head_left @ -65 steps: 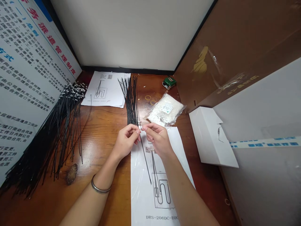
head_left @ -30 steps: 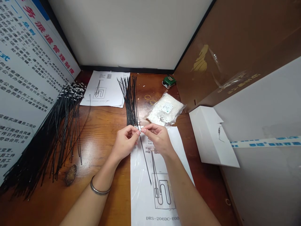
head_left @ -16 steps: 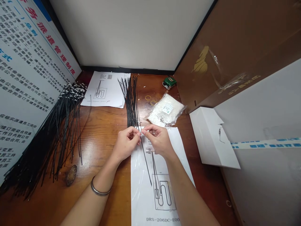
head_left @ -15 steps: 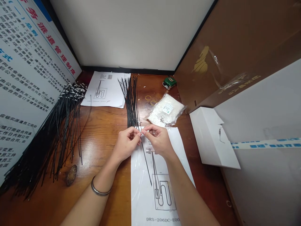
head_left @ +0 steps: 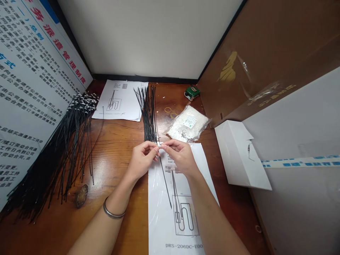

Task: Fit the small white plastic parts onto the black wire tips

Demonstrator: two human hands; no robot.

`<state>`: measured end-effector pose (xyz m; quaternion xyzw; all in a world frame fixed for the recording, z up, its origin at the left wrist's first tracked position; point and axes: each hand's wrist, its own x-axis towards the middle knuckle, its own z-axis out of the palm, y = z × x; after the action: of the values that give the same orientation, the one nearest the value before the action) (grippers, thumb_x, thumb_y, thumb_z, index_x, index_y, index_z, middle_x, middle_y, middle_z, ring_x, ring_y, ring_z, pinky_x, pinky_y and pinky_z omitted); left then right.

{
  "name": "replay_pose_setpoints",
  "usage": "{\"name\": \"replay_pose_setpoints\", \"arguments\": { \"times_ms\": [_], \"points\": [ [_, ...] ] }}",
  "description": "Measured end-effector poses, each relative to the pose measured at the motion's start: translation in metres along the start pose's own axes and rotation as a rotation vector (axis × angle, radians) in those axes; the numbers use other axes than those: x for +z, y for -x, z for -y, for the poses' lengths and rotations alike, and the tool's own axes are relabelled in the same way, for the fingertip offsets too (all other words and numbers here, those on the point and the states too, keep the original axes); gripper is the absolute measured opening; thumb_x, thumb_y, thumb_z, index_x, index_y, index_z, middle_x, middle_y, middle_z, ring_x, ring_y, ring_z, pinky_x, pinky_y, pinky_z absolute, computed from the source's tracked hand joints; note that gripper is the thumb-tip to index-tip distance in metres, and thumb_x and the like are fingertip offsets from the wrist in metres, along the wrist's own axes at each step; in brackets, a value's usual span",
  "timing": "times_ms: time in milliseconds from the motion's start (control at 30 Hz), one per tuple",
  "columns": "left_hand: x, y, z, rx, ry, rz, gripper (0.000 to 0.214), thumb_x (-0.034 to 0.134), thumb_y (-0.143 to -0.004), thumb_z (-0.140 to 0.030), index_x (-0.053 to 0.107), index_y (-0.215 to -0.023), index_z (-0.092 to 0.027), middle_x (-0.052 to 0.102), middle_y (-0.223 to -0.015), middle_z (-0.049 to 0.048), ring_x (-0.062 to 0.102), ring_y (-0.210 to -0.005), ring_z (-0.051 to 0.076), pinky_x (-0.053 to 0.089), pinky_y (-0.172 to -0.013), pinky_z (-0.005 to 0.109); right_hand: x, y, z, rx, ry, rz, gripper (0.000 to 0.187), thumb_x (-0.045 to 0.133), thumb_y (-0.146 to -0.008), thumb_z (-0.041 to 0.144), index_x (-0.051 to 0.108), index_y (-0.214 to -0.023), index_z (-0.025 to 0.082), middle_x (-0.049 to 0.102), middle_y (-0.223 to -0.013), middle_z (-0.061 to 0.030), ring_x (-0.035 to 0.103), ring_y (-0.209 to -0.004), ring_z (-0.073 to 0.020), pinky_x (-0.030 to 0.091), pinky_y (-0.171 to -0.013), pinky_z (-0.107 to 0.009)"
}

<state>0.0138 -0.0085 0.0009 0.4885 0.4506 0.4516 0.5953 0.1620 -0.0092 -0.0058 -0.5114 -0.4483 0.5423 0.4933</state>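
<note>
My left hand (head_left: 142, 161) and my right hand (head_left: 177, 157) meet fingertip to fingertip above a white drawing sheet (head_left: 170, 219). Both are pinched on the top end of one thin black wire (head_left: 166, 184), which runs down and right across the sheet. A tiny white piece sits at the pinch point; whether it is on the wire I cannot tell. A bundle of loose black wires (head_left: 148, 113) lies just beyond my fingers. A clear bag of small white parts (head_left: 187, 125) rests to the right of that bundle.
A big heap of black wires with white tips (head_left: 61, 152) fills the left of the wooden table (head_left: 117, 141). Another drawing sheet (head_left: 119, 101) lies at the back, a green object (head_left: 191, 92) near the cardboard wall (head_left: 265, 60), a white box (head_left: 239, 156) at right.
Both hands stay pinched together at the wire's top end with only small finger shifts. The wire and the things on the table have not moved.
</note>
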Motion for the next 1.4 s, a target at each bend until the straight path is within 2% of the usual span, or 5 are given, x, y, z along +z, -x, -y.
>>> {"name": "replay_pose_setpoints", "arguments": {
  "times_ms": [200, 733, 967, 1200, 1400],
  "points": [
    [0.001, 0.000, -0.002, -0.007, 0.022, -0.034, 0.020, 0.070, -0.073, -0.032, 0.062, -0.072, -0.014, 0.063, -0.061, 0.0009, 0.057, -0.053, 0.010, 0.049, -0.052, 0.022, 0.002, 0.000, 0.001, 0.066, -0.072, -0.021, 0.025, 0.078, -0.064, 0.039, 0.066, -0.069, 0.017, 0.056, -0.055, 0.0032, 0.036, -0.044, -0.0064, 0.025, -0.042, -0.023],
    [0.001, -0.001, 0.001, 0.006, -0.014, -0.089, 0.018, 0.070, -0.073, -0.030, 0.063, -0.072, -0.013, 0.066, -0.063, 0.0020, 0.059, -0.054, 0.011, 0.049, -0.054, 0.022, 0.005, 0.001, -0.002, 0.050, -0.052, -0.012, 0.025, 0.075, -0.067, 0.040, 0.066, -0.072, 0.017, 0.053, -0.054, 0.0036, 0.034, -0.044, -0.0064, 0.024, -0.041, -0.023],
    [0.000, 0.000, 0.004, 0.015, -0.065, -0.113, 0.015, 0.070, -0.073, -0.028, 0.063, -0.072, -0.014, 0.066, -0.064, 0.0020, 0.061, -0.057, 0.012, 0.049, -0.054, 0.022, 0.009, 0.002, -0.002, 0.016, 0.006, -0.051, 0.023, 0.073, -0.068, 0.039, 0.065, -0.070, 0.018, 0.057, -0.059, 0.0013, 0.042, -0.048, -0.0091, 0.028, -0.043, -0.024],
    [0.001, 0.001, 0.006, 0.050, -0.105, -0.131, 0.013, 0.067, -0.075, -0.027, 0.063, -0.072, -0.015, 0.066, -0.065, 0.0016, 0.061, -0.056, 0.012, 0.051, -0.056, 0.023, 0.012, 0.002, -0.001, 0.013, 0.016, -0.061, 0.026, 0.074, -0.067, 0.041, 0.063, -0.070, 0.017, 0.055, -0.054, 0.0025, 0.033, -0.043, -0.0067, 0.023, -0.041, -0.024],
    [0.002, 0.001, 0.008, 0.046, -0.106, -0.158, 0.014, 0.068, -0.075, -0.027, 0.062, -0.071, -0.014, 0.065, -0.064, 0.0012, 0.062, -0.057, 0.012, 0.052, -0.054, 0.022, 0.015, 0.004, -0.002, -0.045, 0.085, -0.093, 0.019, 0.069, -0.071, 0.036, 0.064, -0.071, 0.018, 0.061, -0.062, -0.0019, 0.050, -0.055, -0.0131, 0.035, -0.048, -0.026]
  ]
}}
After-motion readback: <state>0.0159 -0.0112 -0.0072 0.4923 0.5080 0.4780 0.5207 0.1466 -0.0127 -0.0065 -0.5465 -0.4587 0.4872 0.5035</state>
